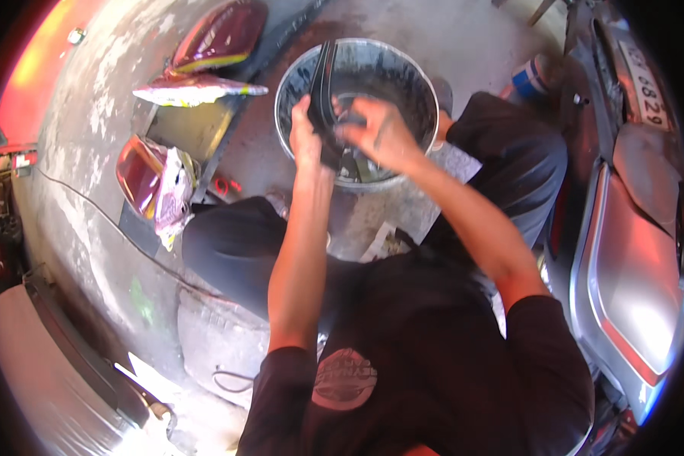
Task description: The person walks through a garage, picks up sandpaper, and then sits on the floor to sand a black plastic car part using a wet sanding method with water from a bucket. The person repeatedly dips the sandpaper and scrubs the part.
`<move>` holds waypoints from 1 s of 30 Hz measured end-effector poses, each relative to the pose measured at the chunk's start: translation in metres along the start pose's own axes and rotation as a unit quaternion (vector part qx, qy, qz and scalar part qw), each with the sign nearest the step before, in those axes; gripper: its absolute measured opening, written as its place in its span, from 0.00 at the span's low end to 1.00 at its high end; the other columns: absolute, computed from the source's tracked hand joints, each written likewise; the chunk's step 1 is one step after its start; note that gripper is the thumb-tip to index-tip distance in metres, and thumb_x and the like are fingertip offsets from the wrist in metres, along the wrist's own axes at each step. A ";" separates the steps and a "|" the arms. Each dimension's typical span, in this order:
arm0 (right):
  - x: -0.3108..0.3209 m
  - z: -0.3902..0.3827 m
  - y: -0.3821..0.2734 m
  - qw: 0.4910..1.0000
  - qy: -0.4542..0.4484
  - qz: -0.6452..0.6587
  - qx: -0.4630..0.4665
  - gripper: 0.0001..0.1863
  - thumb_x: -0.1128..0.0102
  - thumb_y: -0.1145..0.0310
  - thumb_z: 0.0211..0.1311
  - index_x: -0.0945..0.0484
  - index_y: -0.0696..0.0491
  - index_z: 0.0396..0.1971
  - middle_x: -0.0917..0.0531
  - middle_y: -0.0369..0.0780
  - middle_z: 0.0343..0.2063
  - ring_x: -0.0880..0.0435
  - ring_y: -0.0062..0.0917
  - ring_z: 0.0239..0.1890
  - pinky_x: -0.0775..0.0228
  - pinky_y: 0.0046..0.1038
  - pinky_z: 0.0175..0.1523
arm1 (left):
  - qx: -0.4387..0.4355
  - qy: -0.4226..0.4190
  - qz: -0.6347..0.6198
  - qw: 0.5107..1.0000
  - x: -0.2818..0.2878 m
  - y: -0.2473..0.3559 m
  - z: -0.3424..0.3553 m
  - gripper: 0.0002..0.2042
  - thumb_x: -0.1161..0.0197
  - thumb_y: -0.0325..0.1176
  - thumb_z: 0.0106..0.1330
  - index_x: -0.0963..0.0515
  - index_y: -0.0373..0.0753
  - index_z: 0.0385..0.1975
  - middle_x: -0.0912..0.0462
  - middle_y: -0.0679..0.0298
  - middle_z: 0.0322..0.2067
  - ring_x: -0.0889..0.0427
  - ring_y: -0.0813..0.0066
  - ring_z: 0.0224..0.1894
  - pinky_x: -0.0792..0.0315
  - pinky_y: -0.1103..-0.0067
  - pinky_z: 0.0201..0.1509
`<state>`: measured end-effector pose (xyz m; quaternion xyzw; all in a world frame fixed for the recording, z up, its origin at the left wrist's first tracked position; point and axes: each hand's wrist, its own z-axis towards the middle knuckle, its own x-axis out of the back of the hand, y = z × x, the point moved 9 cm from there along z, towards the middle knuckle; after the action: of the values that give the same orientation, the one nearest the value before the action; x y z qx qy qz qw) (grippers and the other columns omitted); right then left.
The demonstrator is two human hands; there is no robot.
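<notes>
My left hand (306, 133) grips a long, curved black plastic piece (323, 72) held upright at a slant over a round metal bucket (399, 59) between my knees. My right hand (376, 133) has bent fingers against the lower part of the black piece, around something dark and small that I cannot make out. The inside of the bucket shows dark wet-looking surfaces, partly hidden by my hands and the piece.
Two red vehicle lamp units (216, 34) (137, 171) with wrappings lie at left. A blue-banded can (528, 76) stands behind my right knee. Silver-grey vehicle panels (627, 270) line the right, another covered panel (45, 357) lower left. A cable (91, 205) crosses the floor.
</notes>
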<state>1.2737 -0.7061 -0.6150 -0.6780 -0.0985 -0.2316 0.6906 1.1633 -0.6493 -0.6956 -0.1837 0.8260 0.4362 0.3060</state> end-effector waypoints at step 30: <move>0.056 0.066 0.015 0.985 0.122 0.028 -0.115 0.14 0.31 0.65 0.51 0.18 0.60 0.31 0.16 0.47 0.24 0.16 0.26 0.28 0.27 0.32 0.36 | 0.011 -0.152 0.065 0.986 -0.036 -0.002 -0.030 0.17 0.51 0.35 0.74 0.28 0.31 0.56 0.18 0.59 0.40 0.17 0.74 0.36 0.19 0.75 0.40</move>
<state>1.3407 -0.6523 -0.5992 -0.7221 0.0331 -0.3031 0.6210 1.1809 -0.6737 -0.6601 -0.0577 0.7850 0.4690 0.4005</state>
